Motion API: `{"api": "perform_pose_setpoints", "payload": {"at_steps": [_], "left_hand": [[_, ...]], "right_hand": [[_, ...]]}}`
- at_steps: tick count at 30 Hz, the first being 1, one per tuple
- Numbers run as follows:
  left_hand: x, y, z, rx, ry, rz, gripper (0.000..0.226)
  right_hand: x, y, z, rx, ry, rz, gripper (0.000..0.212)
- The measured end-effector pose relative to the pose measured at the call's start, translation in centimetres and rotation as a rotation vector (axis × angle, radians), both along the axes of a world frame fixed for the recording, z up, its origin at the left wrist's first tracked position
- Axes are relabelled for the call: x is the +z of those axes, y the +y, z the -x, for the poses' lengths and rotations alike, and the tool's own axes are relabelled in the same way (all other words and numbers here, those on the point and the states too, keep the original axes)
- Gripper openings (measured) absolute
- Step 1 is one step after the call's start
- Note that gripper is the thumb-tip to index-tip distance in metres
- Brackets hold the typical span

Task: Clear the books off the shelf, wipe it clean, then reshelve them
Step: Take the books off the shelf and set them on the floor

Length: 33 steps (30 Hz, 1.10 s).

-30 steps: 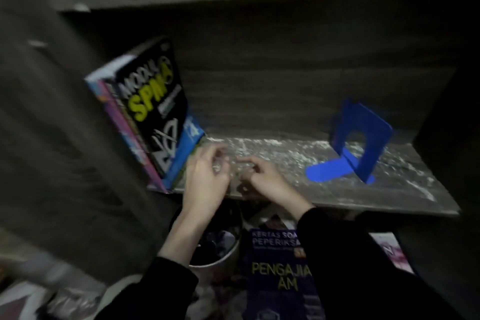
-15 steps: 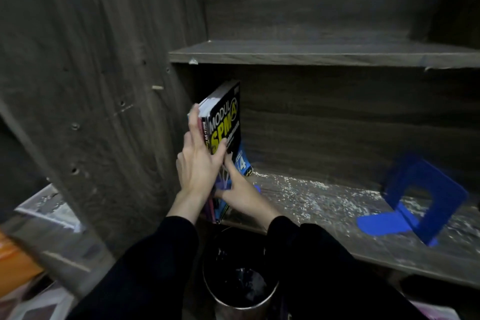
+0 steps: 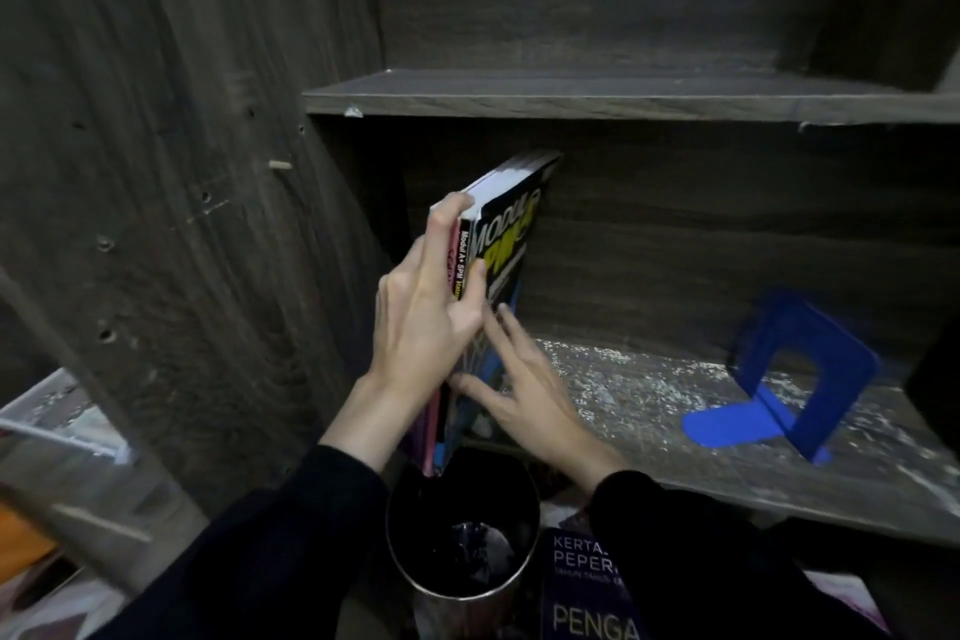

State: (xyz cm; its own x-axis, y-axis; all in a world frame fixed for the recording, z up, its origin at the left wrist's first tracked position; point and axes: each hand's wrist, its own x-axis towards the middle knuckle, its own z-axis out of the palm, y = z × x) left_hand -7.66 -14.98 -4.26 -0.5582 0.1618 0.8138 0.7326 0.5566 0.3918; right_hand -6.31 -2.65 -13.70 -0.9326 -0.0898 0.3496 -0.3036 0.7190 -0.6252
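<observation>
**Desk:** What's biggest on your feed?

**Operator:** I see a dark wood-grain bookcase (image 3: 197, 172). Its side panel fills my nine o'clock. The shelf (image 3: 649, 411) I'm watching runs from centre to three o'clock, and its top is speckled white.

**Desk:** And the books?

**Operator:** The books (image 3: 511, 229) stand upright at the shelf's nine o'clock end, close to the side panel, with their lower front corner poking past the front edge. The outer one is black. I read "MODUL" in white on its cover, blurred yellow letters beneath, and "Modul A+ SPM" down the spine. A pink spine sits at its nine o'clock, but I can't make out the writing.

**Desk:** Hands?

**Operator:** The left hand (image 3: 421, 317) grasps the books, fingers up along the spines and thumb hooked onto the black cover. The right hand (image 3: 524, 395) is released, its fingers spread straight against the lower cover, though it's blurred.

**Desk:** Anything smaller?

**Operator:** A blue bookend (image 3: 800, 379) stands at the shelf's three o'clock end, well apart from the books. At six o'clock below them is a round dark tin (image 3: 462, 535). At the tin's three o'clock lies a dark blue book (image 3: 582, 587) reading "KERTA", "PEPER", "PENGA", with a sleeve covering the rest.
</observation>
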Motion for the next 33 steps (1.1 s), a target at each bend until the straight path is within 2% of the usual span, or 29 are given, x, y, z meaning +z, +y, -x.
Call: {"api": "perform_pose_setpoints", "payload": {"at_steps": [2, 4, 6, 8, 9, 10, 12, 14, 17, 21, 24, 26, 30, 33], "left_hand": [[1.3, 0.0, -2.4, -0.073, -0.013, -0.028, 0.055], [2.3, 0.1, -4.8, -0.160, -0.117, -0.111, 0.056], [2.8, 0.3, -6.9, -0.261, -0.268, -0.223, 0.058], [2.2, 0.7, -8.7, -0.357, -0.403, -0.307, 0.060], [1.6, 1.0, -9.3, -0.398, -0.466, -0.336, 0.061], [0.5, 1.3, -9.8, -0.427, -0.529, -0.366, 0.061], [-2.1, 2.0, -10.4, -0.455, -0.642, -0.421, 0.065], [-5.7, 2.9, -10.7, -0.406, -0.749, -0.389, 0.074], [-12.1, 4.2, -11.4, -0.245, -0.901, -0.231, 0.080], [-19.6, 5.6, -12.6, -0.246, -1.024, 0.025, 0.063], [-24.1, 6.8, -12.9, -0.200, -1.113, 0.166, 0.040], [-26.5, 7.6, -12.5, -0.139, -1.215, 0.218, 0.036], [-29.4, 9.0, -10.8, -0.142, -1.342, 0.268, 0.055], [-31.1, 10.1, -9.0, -0.158, -1.344, 0.234, 0.064]], "right_hand": [[0.4, 2.0, -1.6, -0.077, 0.043, 0.157, 0.063], [0.5, 4.6, -2.8, -0.196, 0.048, 0.386, 0.069], [0.6, 7.3, -4.2, -0.185, -0.088, 0.750, 0.090], [-0.1, 10.1, -6.4, -0.027, -0.318, 1.136, 0.111], [-0.6, 11.5, -8.0, 0.043, -0.411, 1.255, 0.112], [-1.5, 12.8, -9.7, 0.092, -0.468, 1.277, 0.109], [-3.4, 14.3, -13.1, 0.106, -0.508, 1.231, 0.101], [-5.4, 15.2, -16.0, 0.013, -0.520, 1.134, 0.093], [-8.7, 16.1, -19.7, -0.088, -0.574, 0.885, 0.083], [-13.4, 17.2, -22.8, -0.085, -0.759, 0.721, 0.055], [-16.7, 17.0, -23.3, -0.190, -0.831, 0.638, 0.058], [-18.7, 16.8, -23.1, -0.236, -0.858, 0.579, 0.060], [-21.5, 16.3, -22.1, -0.393, -0.906, 0.547, 0.055], [-22.9, 16.3, -20.4, -0.481, -0.879, 0.565, 0.055]]}}
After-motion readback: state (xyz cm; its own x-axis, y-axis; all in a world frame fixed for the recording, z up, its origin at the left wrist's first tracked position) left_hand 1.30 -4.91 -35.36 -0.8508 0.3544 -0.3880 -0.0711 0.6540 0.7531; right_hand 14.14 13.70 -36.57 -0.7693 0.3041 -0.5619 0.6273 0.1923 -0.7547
